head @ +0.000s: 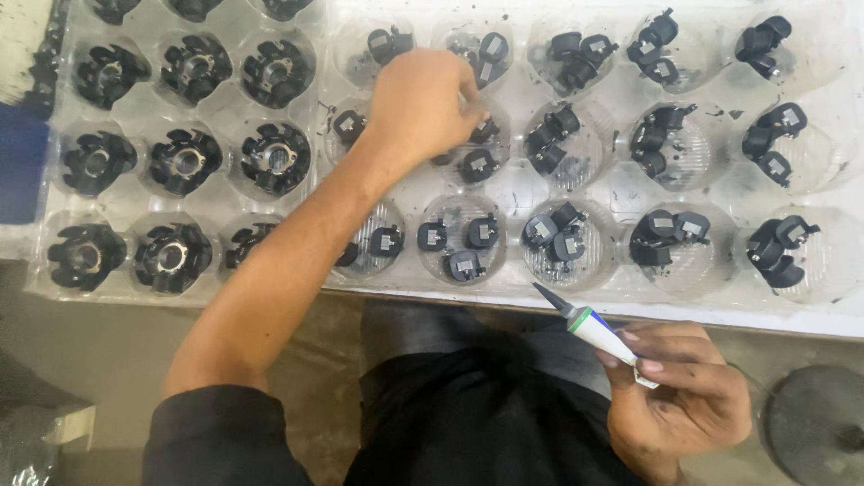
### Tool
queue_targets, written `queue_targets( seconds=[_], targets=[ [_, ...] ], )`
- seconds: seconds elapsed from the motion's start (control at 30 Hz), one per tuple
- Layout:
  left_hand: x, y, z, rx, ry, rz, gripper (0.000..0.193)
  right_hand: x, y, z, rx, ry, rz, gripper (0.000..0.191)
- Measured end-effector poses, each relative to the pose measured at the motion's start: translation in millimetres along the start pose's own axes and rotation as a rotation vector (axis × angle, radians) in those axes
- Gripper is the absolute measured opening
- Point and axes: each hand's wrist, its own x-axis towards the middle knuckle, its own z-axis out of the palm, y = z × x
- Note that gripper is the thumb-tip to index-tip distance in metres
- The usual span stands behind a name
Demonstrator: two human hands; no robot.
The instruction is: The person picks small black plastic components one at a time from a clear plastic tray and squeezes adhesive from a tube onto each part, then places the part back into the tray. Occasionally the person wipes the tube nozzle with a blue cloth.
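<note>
two hands: left hand [418, 106] pinching black parts [477, 164] in clear tray [621, 184]; right hand [679, 400] clamped on white tube [598, 331].

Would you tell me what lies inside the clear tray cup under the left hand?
Small black parts with pale faces show at the cup's right edge, beside the left hand. The fingers reach in there. The hand covers the rest of the cup, so a count is impossible.
</note>
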Motion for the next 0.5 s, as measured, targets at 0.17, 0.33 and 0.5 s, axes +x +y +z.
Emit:
queue_targets(
  seconds=[0.17,0.33,0.5],
  targets=[
    [18.3,8.0,11.2,0.190,-0.041,-0.098,0.055,-2.9,-4.5,5.9,0.011,-0.005,0.011,0.035],
    [9.2,18.6,-9.5,0.126,0.018,-0.111,0.048,-10.7,-10.4,13.3,0.007,0.050,0.023,0.037],
    [-37.1,12.2,-42.6,-0.415,0.113,-0.093,0.028,-13.5,-0.8,27.6,0.180,0.139,0.106,0.036]
  ],
)
